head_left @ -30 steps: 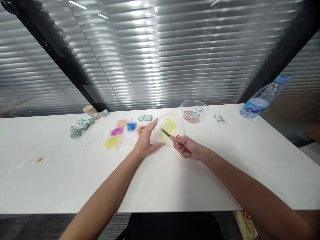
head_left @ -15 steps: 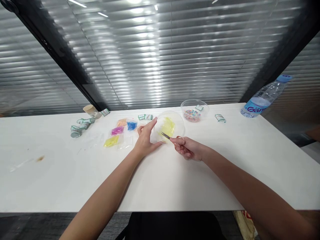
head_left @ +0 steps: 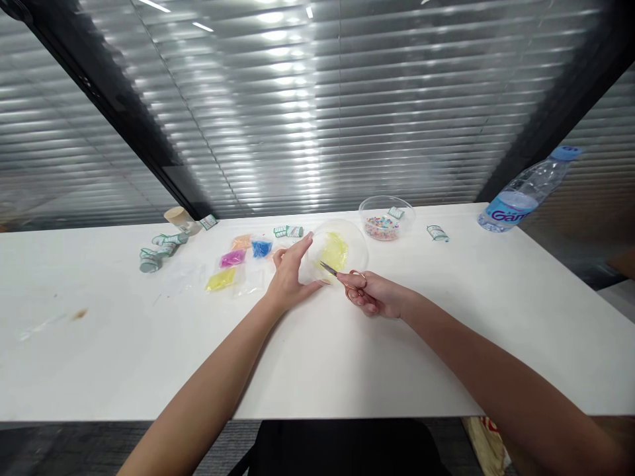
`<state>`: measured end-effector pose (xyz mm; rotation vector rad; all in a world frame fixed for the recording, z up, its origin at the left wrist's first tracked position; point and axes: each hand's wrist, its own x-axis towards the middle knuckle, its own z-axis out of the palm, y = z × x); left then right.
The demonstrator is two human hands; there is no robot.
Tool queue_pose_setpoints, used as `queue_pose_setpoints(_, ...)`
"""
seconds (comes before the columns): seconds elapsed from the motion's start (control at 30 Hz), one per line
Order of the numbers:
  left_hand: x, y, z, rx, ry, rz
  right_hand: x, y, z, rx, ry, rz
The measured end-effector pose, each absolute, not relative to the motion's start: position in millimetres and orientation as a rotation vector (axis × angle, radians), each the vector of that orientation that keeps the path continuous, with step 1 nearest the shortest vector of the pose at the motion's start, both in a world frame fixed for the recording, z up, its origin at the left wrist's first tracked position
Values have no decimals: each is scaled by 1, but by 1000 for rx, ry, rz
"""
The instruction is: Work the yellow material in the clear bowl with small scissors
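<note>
A clear round bowl point(head_left: 358, 248) with something yellow point(head_left: 334, 252) in it stands on the white table. My left hand point(head_left: 289, 274) curves around its left side, thumb at the near rim and fingers at the far left, steadying it. In my right hand point(head_left: 374, 294) is a small pair of scissors point(head_left: 353, 284) with rose-gold handles, the fingers wrapped round the loops. The scissors' pointed tips reach over the near edge of the bowl, close to the yellow contents. Whether the tips touch them I cannot tell.
Left of the bowl lie small bags: yellow point(head_left: 221, 279), purple point(head_left: 233, 258), blue point(head_left: 261, 248) and orange point(head_left: 241, 242). Behind on the right stands a second clear bowl point(head_left: 411, 218) with colourful beads. A water bottle point(head_left: 516, 205), a paper cup point(head_left: 178, 218) and green-white wrapped rolls point(head_left: 149, 260) stand farther out.
</note>
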<state>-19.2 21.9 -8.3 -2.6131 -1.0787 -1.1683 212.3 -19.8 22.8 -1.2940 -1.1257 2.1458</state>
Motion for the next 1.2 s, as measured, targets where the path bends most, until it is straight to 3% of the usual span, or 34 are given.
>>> queue_pose_setpoints(0.6,-20,23,-10,-2569,-1137,-1122,211,-22,20,-1290,-1204,2072)
queue_pose_setpoints(1.0,-14,19,-4,-2397,-1575,-1109,194,-33,4,-1416,-1456,1442)
queue_pose_setpoints(1.2,-12,16,-3,-2414,-1773,-1020,192,-34,-1,-1414,-1464,1393)
